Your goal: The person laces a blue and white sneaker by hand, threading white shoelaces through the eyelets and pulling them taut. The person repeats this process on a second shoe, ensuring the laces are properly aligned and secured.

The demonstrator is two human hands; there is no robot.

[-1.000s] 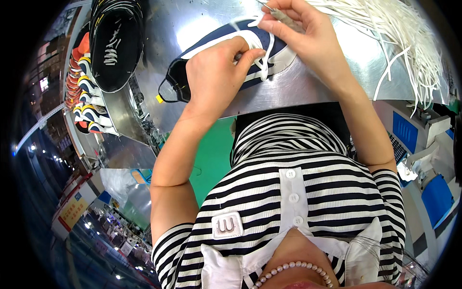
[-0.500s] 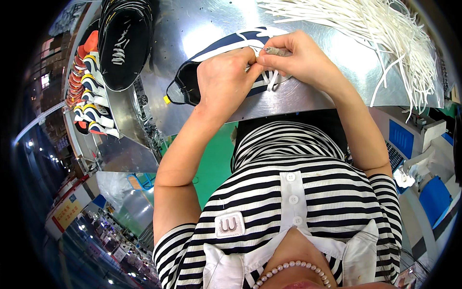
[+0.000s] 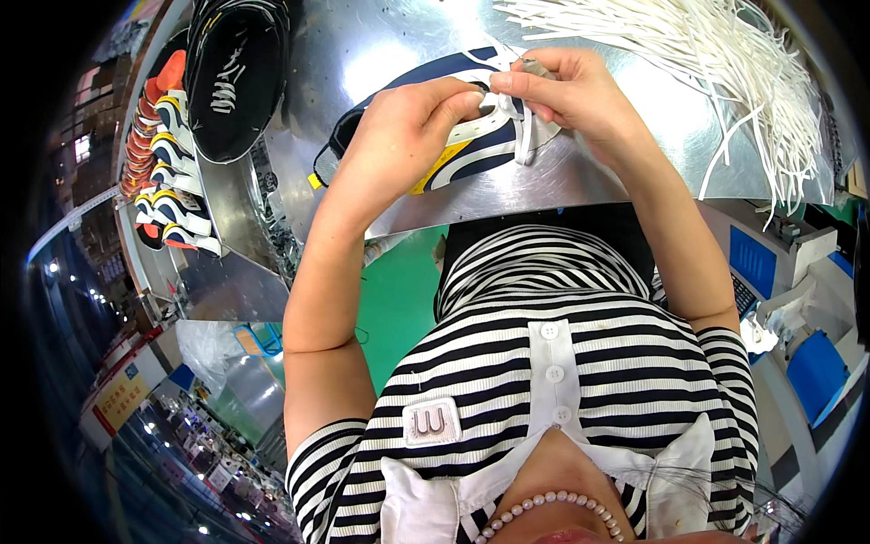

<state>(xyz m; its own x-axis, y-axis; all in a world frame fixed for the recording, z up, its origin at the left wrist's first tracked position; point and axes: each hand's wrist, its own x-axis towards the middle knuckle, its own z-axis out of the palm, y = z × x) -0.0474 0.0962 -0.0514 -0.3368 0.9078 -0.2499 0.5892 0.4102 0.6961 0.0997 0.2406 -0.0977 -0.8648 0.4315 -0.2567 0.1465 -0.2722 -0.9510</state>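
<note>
A navy, white and yellow shoe upper [image 3: 494, 156] lies on its side on the metal table, heel to the left, with a yellow tab at the heel. White lace [image 3: 524, 136] runs through its front eyelets, and a loose end hangs over the near side. My left hand [image 3: 408, 131] is closed on the upper by the eyelet row, thumb and forefinger pinched at its edge. Just beyond the eyelets, my right hand [image 3: 584, 95] grips a small tool with a beige wrapped handle [image 3: 536, 69]; its tip is hard to make out.
A heap of white laces [image 3: 752, 100] spreads over the metal table [image 3: 580, 186] at far right. Black shoe uppers [image 3: 237, 86] stand stacked at far left, beside a row of orange-lined, white and navy shoe parts [image 3: 172, 181]. The table's near edge runs in front of my body.
The shoe upper has tipped, showing more of its yellow and white side. My left hand has shifted slightly left; my right hand has turned, moving the tool's handle away from me.
</note>
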